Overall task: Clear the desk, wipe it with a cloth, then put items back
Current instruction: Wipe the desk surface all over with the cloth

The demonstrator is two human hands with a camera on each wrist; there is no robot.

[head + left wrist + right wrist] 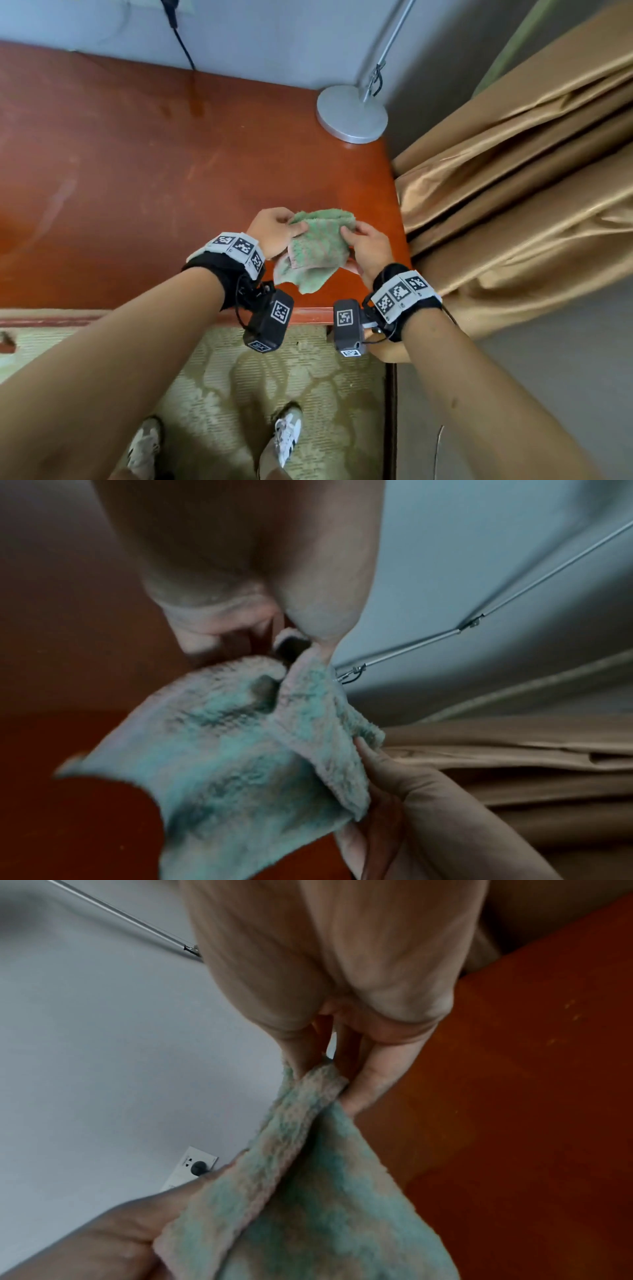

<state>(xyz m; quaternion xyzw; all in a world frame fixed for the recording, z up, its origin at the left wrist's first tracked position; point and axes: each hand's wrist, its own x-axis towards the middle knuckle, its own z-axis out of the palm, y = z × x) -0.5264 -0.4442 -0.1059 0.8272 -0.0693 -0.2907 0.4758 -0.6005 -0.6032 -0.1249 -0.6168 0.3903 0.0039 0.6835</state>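
Cloth [317, 248]: fluffy green-and-pink terry, rumpled, partly folded, one corner hanging down. Held in air above near right corner of worktop [137, 164], not touching surface. Left hand [274, 231] pinches cloth's left edge, thumb on top; right hand [368, 245] pinches its right edge. Lamp base [352, 114]: grey disc at far right corner of worktop, thin rod rising. Black cable [181, 44] hangs behind worktop. Tan curtain [520, 192] just right of worktop.
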